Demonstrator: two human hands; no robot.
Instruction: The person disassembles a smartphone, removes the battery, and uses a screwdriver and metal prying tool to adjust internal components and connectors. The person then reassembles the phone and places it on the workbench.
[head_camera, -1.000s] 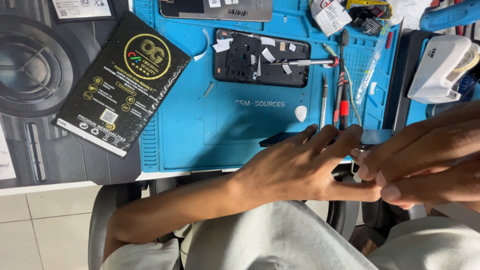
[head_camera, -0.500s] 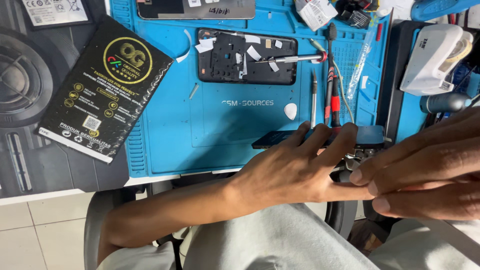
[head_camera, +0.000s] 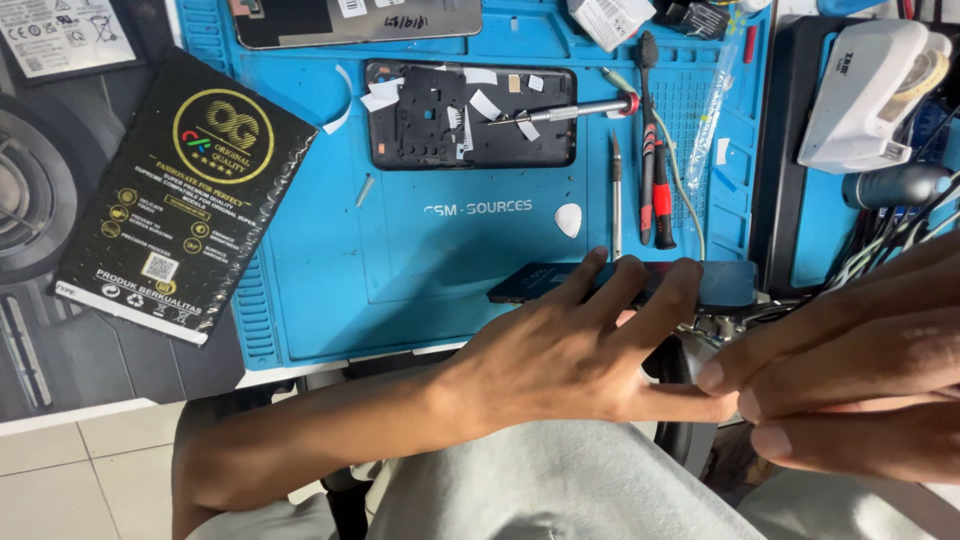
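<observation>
My left hand (head_camera: 570, 350) grips the dark phone (head_camera: 560, 280), lower centre. Right hand (head_camera: 850, 380) fingers pinched; hold unclear. Thin, stiff, fragile: hold by edges.

Your left hand (head_camera: 570, 350) covers the middle of the flat dark phone panel (head_camera: 530, 283), so you cannot tell what your fingertips press. Your right hand (head_camera: 850, 370) runs off the right edge and hides whatever small part it pinches. The grey-backed phone (head_camera: 360, 20) is cropped at the top.
</observation>
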